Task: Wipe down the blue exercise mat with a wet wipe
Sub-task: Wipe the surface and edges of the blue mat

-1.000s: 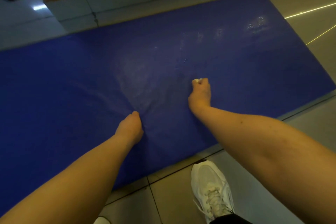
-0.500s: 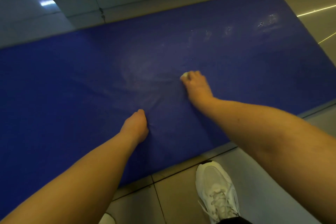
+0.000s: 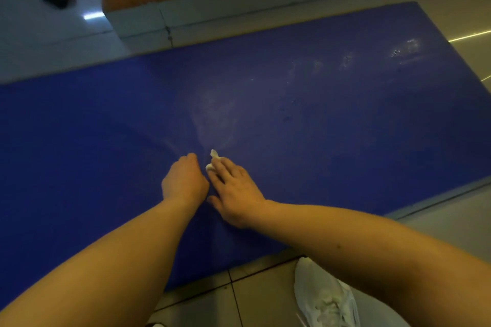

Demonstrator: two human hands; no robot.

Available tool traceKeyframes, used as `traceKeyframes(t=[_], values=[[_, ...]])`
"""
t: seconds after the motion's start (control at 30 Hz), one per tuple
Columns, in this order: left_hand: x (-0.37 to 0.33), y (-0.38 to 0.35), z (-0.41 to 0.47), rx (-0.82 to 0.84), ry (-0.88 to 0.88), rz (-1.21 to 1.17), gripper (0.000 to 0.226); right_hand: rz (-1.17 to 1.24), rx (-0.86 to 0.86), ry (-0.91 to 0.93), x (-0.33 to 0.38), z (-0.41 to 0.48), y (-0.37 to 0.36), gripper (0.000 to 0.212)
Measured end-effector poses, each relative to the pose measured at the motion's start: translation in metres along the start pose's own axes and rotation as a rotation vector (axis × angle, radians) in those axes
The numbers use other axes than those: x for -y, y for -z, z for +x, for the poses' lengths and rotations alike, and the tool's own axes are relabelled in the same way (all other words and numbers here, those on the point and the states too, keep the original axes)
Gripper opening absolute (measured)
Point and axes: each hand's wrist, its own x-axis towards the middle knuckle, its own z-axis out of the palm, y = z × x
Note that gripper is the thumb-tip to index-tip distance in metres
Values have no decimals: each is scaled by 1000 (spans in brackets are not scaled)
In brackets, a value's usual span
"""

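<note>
Two bare hands meet near the middle of the blue exercise mat (image 3: 332, 127), which lies flat on the tiled floor (image 3: 265, 297). The left hand (image 3: 184, 183) is balled up, knuckles down on the mat. Creases in the cover run toward it (whether the tucked fingers pinch any of it is hidden). Just beside it, the right hand (image 3: 237, 191) lies flat with fingers straight, pressing a crumpled white wet wipe (image 3: 213, 160) against the mat — the wipe pokes out past the fingertips. Pale smears show beyond the hands. A white shoe (image 3: 324, 300) stands on the floor by the mat's near edge.
</note>
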Motion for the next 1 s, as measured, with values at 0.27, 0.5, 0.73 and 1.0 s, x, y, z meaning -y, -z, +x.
traceKeyframes(t=[0.27, 0.5, 0.73, 1.0], values=[[-2, -4, 12, 4, -61, 236, 31, -157, 155, 96, -17, 11, 4, 71], [-9, 0, 11, 77, -29, 153, 17, -181, 20, -386, -111, 34, 65, 73], [-8, 1, 10, 118, -66, 193, 23, -38, -25, -575, -120, 49, 73, 78], [-2, 12, 19, 65, -50, 115, 26, -123, 182, 80, -26, 71, 42, 69]])
